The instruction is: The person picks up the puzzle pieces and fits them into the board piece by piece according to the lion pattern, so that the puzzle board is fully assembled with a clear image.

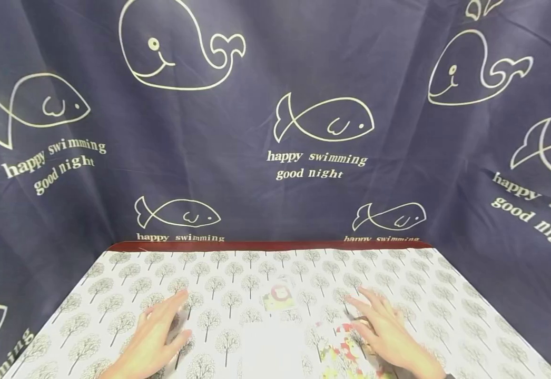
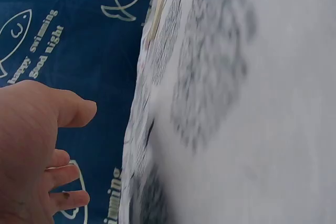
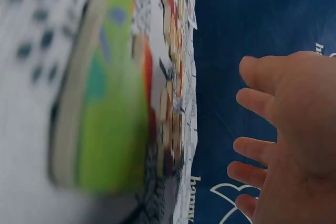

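My left hand (image 1: 154,337) hovers at the left part of the table, fingers extended, holding nothing. In the left wrist view the thumb and fingers of the left hand (image 2: 39,145) are spread apart, with no object among them. Over on the right, my right hand (image 1: 389,337) is beside a loose pile of colourful puzzle pieces (image 1: 344,351), its palm bare. A thick green piece (image 3: 113,124) looms blurred in the right wrist view, apart from the right hand (image 3: 294,129). Overexposure washes out the print on the pieces.
A blank white rectangle (image 1: 271,347) lies at the front centre. Behind it is a small picture with a lion-like face (image 1: 279,297). The white tree-print cloth (image 1: 230,302) covers the table, whose dark red edge (image 1: 266,246) meets a navy fish-print curtain (image 1: 237,147).
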`<action>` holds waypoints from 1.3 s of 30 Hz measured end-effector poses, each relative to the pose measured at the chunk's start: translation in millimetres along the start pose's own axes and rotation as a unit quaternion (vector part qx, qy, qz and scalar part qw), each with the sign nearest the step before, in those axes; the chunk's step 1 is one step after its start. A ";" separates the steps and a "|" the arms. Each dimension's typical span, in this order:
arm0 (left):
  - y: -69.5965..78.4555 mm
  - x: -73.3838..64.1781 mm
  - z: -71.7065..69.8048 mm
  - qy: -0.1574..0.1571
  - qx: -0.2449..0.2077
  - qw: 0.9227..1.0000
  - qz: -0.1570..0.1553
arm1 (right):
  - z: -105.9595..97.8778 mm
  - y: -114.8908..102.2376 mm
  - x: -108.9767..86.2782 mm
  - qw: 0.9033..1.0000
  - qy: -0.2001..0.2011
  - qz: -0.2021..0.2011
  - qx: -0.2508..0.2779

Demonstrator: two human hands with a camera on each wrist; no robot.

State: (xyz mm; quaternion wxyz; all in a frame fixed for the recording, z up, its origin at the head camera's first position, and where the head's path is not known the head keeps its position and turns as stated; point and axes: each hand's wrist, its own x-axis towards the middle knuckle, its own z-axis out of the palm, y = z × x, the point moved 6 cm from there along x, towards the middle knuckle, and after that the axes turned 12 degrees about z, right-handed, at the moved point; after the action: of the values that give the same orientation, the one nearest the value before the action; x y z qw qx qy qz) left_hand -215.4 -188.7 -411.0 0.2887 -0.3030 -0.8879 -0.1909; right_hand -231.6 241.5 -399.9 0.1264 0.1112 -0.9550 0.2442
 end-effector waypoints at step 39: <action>65.5 19.7 73.0 -0.139 -0.161 0.975 0.069 | 42.9 -29.2 24.1 0.988 -0.124 -0.051 0.072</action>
State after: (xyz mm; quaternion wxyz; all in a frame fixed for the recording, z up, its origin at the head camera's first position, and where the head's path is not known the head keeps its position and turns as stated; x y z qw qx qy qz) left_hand -214.8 -94.1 -443.4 0.1220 -0.4295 -0.8541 -0.2669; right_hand -254.4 191.7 -416.4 0.0107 0.1981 -0.9362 0.2902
